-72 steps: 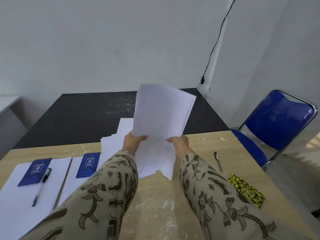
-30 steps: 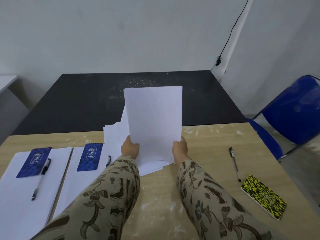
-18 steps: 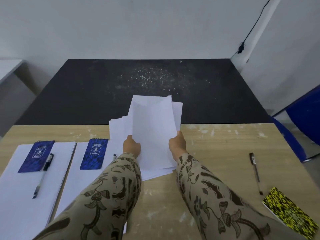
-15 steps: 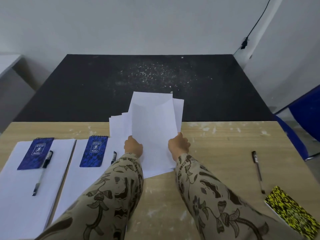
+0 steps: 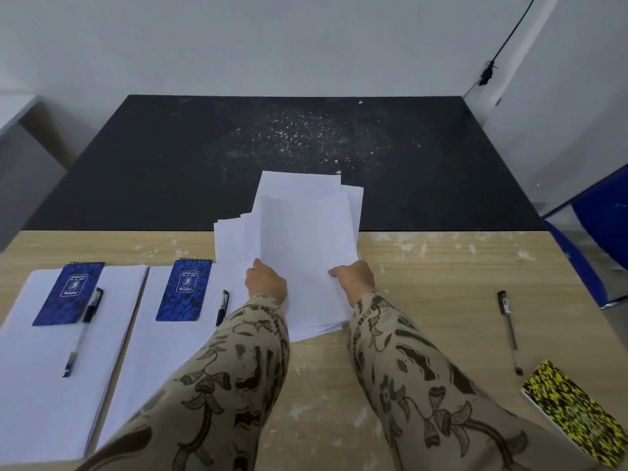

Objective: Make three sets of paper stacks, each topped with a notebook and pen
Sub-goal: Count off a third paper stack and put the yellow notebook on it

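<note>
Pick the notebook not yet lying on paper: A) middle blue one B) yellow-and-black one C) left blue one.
B: the yellow-and-black notebook lies on the bare wooden table, while the left blue notebook tops the left paper stack and the middle blue notebook the middle paper stack.

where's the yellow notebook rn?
Head view, lower right: the yellow notebook lies flat on the wooden table near its right edge, just nearer than the loose pen, well right of the right hand holding the paper sheets.

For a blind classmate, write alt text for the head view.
Left hand and right hand grip loose white sheets at a table. Left lie two paper stacks, each topped with a blue notebook and pen; right, a yellow notebook and spare pen.
</note>
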